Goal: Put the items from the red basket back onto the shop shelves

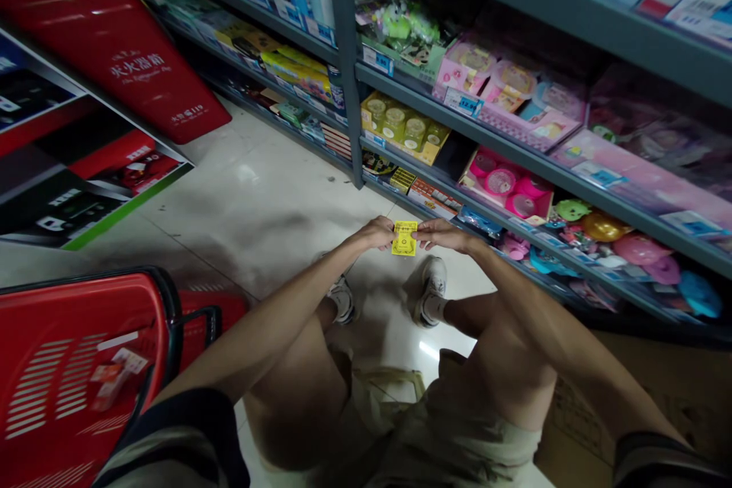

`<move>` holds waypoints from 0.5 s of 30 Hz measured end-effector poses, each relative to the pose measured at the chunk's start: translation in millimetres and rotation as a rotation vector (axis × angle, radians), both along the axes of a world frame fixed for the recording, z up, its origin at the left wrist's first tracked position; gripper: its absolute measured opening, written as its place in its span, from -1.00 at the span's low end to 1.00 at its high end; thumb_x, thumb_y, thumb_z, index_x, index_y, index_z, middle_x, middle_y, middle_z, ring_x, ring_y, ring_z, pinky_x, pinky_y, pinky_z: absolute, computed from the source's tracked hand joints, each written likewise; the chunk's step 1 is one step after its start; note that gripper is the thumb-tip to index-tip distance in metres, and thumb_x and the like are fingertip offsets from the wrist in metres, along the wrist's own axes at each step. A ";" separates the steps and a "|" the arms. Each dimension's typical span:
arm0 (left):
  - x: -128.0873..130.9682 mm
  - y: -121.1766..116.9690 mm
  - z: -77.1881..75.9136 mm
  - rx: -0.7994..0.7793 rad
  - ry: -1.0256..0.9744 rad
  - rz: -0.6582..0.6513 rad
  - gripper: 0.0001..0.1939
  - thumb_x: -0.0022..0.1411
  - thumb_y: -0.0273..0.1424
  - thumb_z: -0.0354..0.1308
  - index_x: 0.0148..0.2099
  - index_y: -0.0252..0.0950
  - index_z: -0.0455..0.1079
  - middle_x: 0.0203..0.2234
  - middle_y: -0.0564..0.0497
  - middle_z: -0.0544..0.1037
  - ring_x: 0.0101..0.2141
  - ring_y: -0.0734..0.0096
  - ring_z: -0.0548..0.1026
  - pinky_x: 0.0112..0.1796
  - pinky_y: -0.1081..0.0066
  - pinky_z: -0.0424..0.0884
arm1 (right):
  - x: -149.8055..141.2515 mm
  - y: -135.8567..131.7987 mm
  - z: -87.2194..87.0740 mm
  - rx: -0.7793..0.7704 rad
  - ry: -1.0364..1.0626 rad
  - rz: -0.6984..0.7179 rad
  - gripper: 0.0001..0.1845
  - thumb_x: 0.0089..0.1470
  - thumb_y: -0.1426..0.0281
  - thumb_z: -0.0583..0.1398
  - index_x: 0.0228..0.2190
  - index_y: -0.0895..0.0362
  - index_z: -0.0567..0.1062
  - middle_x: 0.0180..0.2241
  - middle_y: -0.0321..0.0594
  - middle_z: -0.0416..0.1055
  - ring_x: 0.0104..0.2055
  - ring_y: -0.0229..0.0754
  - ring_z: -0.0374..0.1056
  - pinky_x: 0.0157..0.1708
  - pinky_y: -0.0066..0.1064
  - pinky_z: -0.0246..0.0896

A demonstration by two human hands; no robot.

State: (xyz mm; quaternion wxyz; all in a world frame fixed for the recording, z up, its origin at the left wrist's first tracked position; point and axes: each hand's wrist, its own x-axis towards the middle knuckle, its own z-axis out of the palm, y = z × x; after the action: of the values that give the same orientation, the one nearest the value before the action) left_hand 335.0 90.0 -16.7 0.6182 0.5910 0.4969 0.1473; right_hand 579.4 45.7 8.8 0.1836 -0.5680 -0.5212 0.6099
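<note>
View: I'm watching from afar through the head camera, looking down past the knees at a shop aisle.

Card: the yellow card (pixel 405 238) is being held up in front of the person, above the white sneakers (pixel 433 291) and well in from the shelves.

Left grip: the left hand (pixel 376 233) is closing on the card's left edge, with its fingertips pressing against it. I can't make out the thumb.

Right grip: the right hand (pixel 443 235) is closing on the card's right edge in the same way, and I can't see exactly how the fingers sit behind it.

Long axis: the card is standing nearly upright in my view, its long side running away from the person, while the hands are pinching it across the short side.

Nearer hand: neither is nearer, as both are touching it from opposite sides.

Left side: a red shopping basket (pixel 85 374) is sitting just beside the left leg, with small packets (pixel 111 377) lying in it.

Right side: grey metal shelving (pixel 531 145) is running along the aisle, stocked with pink toy boxes (pixel 503 84) and yellow boxes (pixel 403 126).

Underfoot: a tiled floor (pixel 257 206) is stretching ahead towards a leaning red sign (pixel 114 53).
</note>
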 end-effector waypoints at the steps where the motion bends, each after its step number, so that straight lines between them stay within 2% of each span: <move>1: -0.4 -0.3 0.2 0.000 0.005 -0.007 -0.91 0.13 -0.55 0.45 -0.34 -0.34 0.59 -0.53 -0.08 0.64 -0.56 0.31 0.54 -0.52 0.47 0.37 | 0.5 0.3 -1.6 -0.003 0.003 0.011 -0.45 -0.07 -0.04 0.63 -0.23 0.10 0.76 -0.30 -0.20 0.65 -0.33 -0.23 0.47 -0.36 -0.49 0.46; 6: -2.2 -0.4 4.9 -0.008 0.027 -0.012 -0.85 0.09 -0.53 0.49 -0.32 -0.32 0.57 -0.55 -0.03 0.63 -0.56 0.33 0.56 -0.52 0.50 0.37 | 0.2 1.3 -4.6 -0.018 0.000 0.019 -0.48 -0.01 0.00 0.62 -0.19 0.11 0.76 -0.27 -0.16 0.67 -0.34 -0.24 0.48 -0.36 -0.50 0.48; 10: -1.7 -0.5 10.2 -0.029 0.041 -0.007 -0.83 0.14 -0.55 0.47 -0.33 -0.33 0.52 -0.57 -0.03 0.61 -0.58 0.36 0.54 -0.53 0.50 0.38 | -2.8 -1.3 0.1 -0.031 -0.022 0.021 -0.52 -0.02 0.05 0.63 -0.22 0.12 0.74 -0.21 -0.13 0.70 -0.31 -0.22 0.51 -0.34 -0.49 0.51; 15: -4.4 -1.4 23.2 -0.066 -0.017 -0.011 -0.81 0.22 -0.55 0.47 -0.15 -0.35 0.55 -0.45 0.00 0.67 -0.50 0.43 0.59 -0.47 0.56 0.44 | -2.4 -5.4 6.5 0.001 -0.044 -0.050 -0.60 0.07 0.17 0.60 -0.20 0.13 0.69 -0.20 -0.14 0.68 -0.25 -0.18 0.55 -0.31 -0.46 0.52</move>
State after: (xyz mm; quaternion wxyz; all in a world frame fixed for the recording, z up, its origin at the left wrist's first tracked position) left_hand 330.6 88.7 6.5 0.6423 0.5717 0.4930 0.1327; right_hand 577.0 40.4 15.3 0.1877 -0.5941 -0.5110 0.5921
